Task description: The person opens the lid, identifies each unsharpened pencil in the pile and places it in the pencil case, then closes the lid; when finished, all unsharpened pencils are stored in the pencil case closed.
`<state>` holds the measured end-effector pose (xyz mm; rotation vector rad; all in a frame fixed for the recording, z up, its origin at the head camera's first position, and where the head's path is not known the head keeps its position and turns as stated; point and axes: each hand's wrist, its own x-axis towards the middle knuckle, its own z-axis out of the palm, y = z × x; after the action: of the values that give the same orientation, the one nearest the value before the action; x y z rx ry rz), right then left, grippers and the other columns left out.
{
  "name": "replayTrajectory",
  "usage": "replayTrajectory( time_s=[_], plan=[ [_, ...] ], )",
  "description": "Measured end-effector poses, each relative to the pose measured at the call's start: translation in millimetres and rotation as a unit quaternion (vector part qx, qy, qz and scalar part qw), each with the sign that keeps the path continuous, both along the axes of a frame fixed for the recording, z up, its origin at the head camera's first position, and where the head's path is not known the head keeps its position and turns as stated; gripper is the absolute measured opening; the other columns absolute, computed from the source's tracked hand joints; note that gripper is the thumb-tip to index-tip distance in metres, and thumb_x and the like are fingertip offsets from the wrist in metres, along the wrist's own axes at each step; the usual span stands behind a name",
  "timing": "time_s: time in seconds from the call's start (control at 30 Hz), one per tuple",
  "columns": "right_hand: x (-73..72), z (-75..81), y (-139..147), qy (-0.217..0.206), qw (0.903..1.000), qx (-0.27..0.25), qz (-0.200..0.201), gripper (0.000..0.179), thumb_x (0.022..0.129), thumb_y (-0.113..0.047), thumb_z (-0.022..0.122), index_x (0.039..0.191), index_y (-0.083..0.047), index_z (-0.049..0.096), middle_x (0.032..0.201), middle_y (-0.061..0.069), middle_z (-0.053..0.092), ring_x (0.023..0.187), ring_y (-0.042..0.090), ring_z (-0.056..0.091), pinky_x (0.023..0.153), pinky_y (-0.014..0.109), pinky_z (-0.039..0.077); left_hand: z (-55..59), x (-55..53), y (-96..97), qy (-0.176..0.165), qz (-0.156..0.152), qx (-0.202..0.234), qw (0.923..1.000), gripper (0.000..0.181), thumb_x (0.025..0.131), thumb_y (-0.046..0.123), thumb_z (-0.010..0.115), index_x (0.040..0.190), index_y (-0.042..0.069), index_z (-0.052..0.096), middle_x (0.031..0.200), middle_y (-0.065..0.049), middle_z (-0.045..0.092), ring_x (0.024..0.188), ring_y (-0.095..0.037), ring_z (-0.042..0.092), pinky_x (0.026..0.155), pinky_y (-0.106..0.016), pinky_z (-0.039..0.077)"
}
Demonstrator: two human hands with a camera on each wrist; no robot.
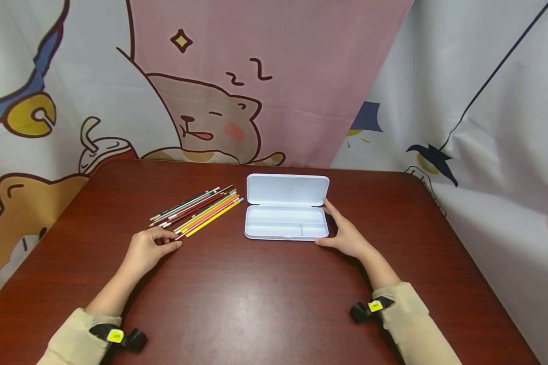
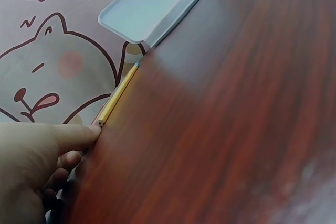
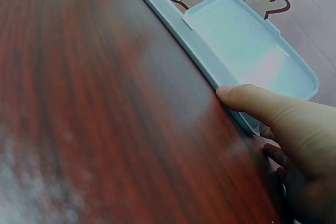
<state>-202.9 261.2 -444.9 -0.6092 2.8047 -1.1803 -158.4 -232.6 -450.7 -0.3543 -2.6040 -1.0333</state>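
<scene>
With the left hand [image 1: 148, 249], pinching near ends of some pencils [image 1: 207, 211] between thumb and curled fingers. With the right hand [image 1: 347, 235], gripping the right end of the white pencil case [image 1: 274, 215], with thumb at its front edge. Opened flat on the tabletop [image 1: 246, 289], with lid [image 1: 287, 190] raised behind, just to the right of the slanting pencils. Behind everything, a printed cloth [image 1: 319, 76].

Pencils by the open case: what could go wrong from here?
1. The pencils lie loose and bunched, with the left hand at their near ends; a nudge might scatter them.
2. The lid stands open; if the right hand shifts the case, it could swing down.
3. The short divider splits the front compartment; pencils might catch there.
</scene>
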Motion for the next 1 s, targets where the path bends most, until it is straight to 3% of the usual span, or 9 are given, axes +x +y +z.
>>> replayTrajectory(
  time_s=[0.27, 0.67, 1.0],
  plan=[
    [0.2, -0.5, 0.5, 0.001, 1.0, -0.003, 0.001, 0.112, 0.073, -0.026, 0.085, 0.155, -0.015, 0.008, 0.145, 0.011, 0.039, 0.133, 0.027, 0.032, 0.107, 0.052, 0.021, -1.7, -1.3, 2.0, 0.022, 0.025, 0.005, 0.9994, 0.008, 0.072, 0.002, 0.081, 0.076, 0.004, 0.075, 0.074, -0.004, 0.067, 0.058, -0.011, 0.048, 0.05, -0.023, 0.037],
    [0.0, 0.3, -0.8, 0.001, 1.0, -0.003, 0.001, 0.112, 0.073, -0.024, 0.085, 0.154, -0.013, 0.009, 0.145, 0.012, 0.04, 0.133, 0.027, 0.032, 0.107, 0.052, 0.021, -1.1, -0.5, 0.6, 0.04, 0.08, 0.033, 0.9954, 0.005, 0.081, 0.003, 0.075, 0.081, -0.001, 0.072, 0.071, -0.009, 0.067, 0.055, -0.01, 0.044, 0.048, -0.02, 0.033],
    [-0.2, -0.6, -1.0, 0.005, 1.0, -0.003, 0.002, 0.112, 0.073, -0.024, 0.085, 0.154, -0.013, 0.009, 0.144, 0.012, 0.04, 0.133, 0.027, 0.031, 0.107, 0.052, 0.021, 1.8, -1.5, 0.4, 0.049, 0.082, 0.037, 0.9947, 0.004, 0.086, 0.002, 0.07, 0.086, -0.003, 0.069, 0.077, -0.011, 0.066, 0.068, -0.013, 0.054, 0.06, -0.015, 0.037]
  ],
)
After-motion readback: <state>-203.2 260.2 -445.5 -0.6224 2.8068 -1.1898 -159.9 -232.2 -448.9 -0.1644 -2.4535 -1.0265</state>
